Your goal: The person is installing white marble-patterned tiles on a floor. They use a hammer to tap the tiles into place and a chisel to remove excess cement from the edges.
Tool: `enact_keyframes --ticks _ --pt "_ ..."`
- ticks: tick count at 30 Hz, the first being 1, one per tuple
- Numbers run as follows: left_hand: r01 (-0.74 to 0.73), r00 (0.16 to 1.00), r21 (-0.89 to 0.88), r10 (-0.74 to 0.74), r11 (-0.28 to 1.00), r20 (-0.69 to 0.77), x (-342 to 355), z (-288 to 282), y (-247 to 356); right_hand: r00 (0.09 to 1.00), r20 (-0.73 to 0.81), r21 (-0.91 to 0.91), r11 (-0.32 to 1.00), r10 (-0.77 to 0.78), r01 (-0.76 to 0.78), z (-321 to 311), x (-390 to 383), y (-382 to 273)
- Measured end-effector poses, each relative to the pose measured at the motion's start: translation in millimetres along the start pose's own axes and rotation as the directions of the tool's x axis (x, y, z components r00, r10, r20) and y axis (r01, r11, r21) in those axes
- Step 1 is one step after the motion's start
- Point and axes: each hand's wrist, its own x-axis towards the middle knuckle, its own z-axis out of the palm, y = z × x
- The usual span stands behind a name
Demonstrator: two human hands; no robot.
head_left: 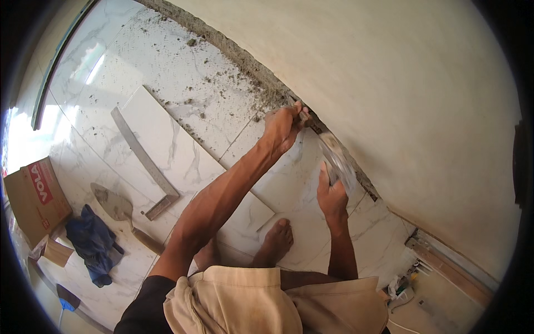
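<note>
My left hand (281, 128) is closed around a narrow tool that looks like a chisel (303, 116), at the rough strip along the foot of the wall. Most of the tool is hidden by the fingers. Close by on the right, my right hand (332, 196) grips a grey metal tool (338, 161), smeared by motion, so its kind is unclear. Crumbled mortar (264, 97) lies scattered on the tiles by my left hand. Beneath my left forearm rests a loose marble-patterned tile (183, 150), with a metal try square (139, 147) lying on it.
A pointed trowel (114, 201), a dark blue cloth (92, 245) and a cardboard box (39, 195) are at the left. My bare foot (275, 242) stands beside the tile. The plain wall (423, 100) rises at the right, with small items (400, 286) at lower right.
</note>
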Motion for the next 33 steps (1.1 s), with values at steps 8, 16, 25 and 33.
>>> enact_keyframes --ticks 8,16,25,33 --pt "0.016 1.0 -0.001 -0.016 1.0 -0.019 -5.1 5.2 4.0 0.985 0.135 -0.126 0.988 0.111 -0.094 6.1 13.9 6.8" --pt "0.004 1.0 -0.034 -0.003 0.999 0.005 -24.0 -30.1 52.2 0.986 0.097 0.023 0.99 0.136 -0.139 -19.8 -12.1 -0.9" --pt "0.132 0.985 0.346 -0.163 0.929 0.062 -15.8 -36.1 42.7 0.974 0.146 0.063 0.981 0.174 -0.185 -11.9 -26.4 -13.2" --pt "-0.004 0.996 0.458 -0.037 0.889 0.081 -38.7 -29.9 58.5 0.945 0.193 0.168 0.94 0.265 -0.298 -18.3 -31.7 -13.0"
